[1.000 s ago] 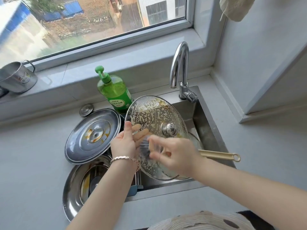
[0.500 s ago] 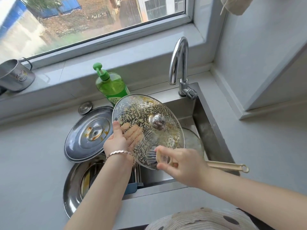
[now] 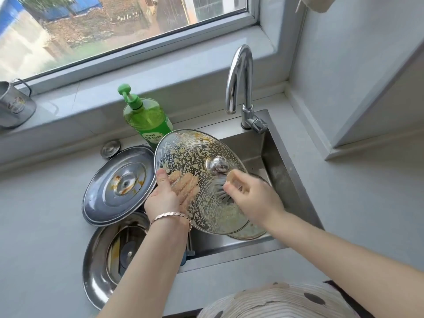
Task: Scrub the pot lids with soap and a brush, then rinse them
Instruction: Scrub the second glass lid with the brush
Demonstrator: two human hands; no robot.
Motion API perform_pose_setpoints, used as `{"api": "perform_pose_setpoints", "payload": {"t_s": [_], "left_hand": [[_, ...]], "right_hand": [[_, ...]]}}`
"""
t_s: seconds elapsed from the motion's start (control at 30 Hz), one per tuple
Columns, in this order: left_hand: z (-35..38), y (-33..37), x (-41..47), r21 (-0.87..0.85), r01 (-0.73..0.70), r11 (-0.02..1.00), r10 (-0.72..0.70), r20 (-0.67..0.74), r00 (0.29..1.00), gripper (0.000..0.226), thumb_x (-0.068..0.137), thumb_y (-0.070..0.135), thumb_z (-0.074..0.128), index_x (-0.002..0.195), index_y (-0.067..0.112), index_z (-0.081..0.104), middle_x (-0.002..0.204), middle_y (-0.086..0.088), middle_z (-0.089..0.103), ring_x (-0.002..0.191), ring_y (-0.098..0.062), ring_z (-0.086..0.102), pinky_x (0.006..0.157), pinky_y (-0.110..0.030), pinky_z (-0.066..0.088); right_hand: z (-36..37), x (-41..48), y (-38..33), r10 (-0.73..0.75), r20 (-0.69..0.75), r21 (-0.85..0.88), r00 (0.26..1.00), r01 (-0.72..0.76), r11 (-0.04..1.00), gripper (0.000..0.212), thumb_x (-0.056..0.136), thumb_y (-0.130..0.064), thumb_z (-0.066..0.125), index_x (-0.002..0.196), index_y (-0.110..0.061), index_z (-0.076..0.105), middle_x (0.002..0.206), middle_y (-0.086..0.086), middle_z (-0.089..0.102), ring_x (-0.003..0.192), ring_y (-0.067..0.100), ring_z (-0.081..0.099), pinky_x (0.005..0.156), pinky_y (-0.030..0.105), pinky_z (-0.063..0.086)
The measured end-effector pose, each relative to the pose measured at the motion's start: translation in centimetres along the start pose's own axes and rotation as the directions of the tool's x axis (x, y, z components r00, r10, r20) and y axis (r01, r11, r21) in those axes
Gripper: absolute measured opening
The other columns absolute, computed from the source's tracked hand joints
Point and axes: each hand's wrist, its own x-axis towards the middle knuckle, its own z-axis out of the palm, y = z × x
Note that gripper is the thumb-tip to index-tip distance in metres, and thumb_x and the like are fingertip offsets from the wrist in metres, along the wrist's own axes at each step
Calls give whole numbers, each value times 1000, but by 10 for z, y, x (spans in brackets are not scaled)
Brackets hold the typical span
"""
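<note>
A glass pot lid (image 3: 195,157) with a metal knob, spotted with greasy residue, is held tilted over the sink (image 3: 282,166). My left hand (image 3: 165,196) holds its left rim, thumb on top and fingers showing through the glass underneath. My right hand (image 3: 254,198) grips a brush (image 3: 221,188) whose dark bristles press on the lid just below the knob. A steel lid (image 3: 119,187) with orange stains lies left of the sink. A second steel lid (image 3: 101,260) lies in front of it. Another glass lid (image 3: 250,232) shows under the held one.
A green soap pump bottle (image 3: 146,118) stands behind the lids by the sill. The chrome tap (image 3: 241,88) arches over the sink's back edge, off. A small metal cap (image 3: 110,149) lies on the counter. A steel mug (image 3: 13,106) sits on the window sill at far left.
The brush has moved up the lid from its lower edge to just below the knob. The brush's long handle, seen sticking out to the right before, is hidden now.
</note>
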Motion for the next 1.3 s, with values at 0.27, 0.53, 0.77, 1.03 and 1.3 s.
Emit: {"api": "perform_pose_setpoints", "payload": {"t_s": [0.27,0.53,0.77,1.03,1.3], "left_hand": [[-12,4,11,-63,31,998,-30,10,999,39,96,41,42,87,6,55,59,-4,70,56,-16,70,56,-29,59],[-14,6,16,-143,45,989,-43,17,999,40,96,43,40,87,6,53,77,-9,67,55,-15,69,57,-29,58],[-20,9,14,-123,87,989,-82,46,996,43,94,46,40,89,6,54,83,-8,67,58,-15,70,59,-27,59],[-19,11,6,-15,111,994,-107,169,980,43,94,44,41,89,4,56,65,-8,72,60,-18,71,56,-29,59],[-19,12,7,23,128,991,-130,175,976,44,94,42,43,85,1,57,66,-11,71,58,-20,70,60,-32,57]], "right_hand": [[-2,6,25,228,-52,75,972,-224,972,25,91,-48,47,112,-38,56,92,-13,63,89,14,58,73,31,44],[4,-8,24,180,-57,70,982,-176,982,12,90,-46,49,87,-35,53,57,-7,43,58,11,44,57,30,38],[-10,-11,30,105,-17,10,994,-105,994,13,90,-45,51,95,-33,56,61,-8,51,57,11,45,57,29,37],[-20,3,26,76,-37,38,996,-74,997,19,91,-43,51,106,-34,59,84,-6,66,73,18,58,66,33,47],[-12,-9,27,-16,32,-64,999,18,998,7,91,-45,49,86,-40,49,47,-14,46,46,6,41,49,24,32]]}}
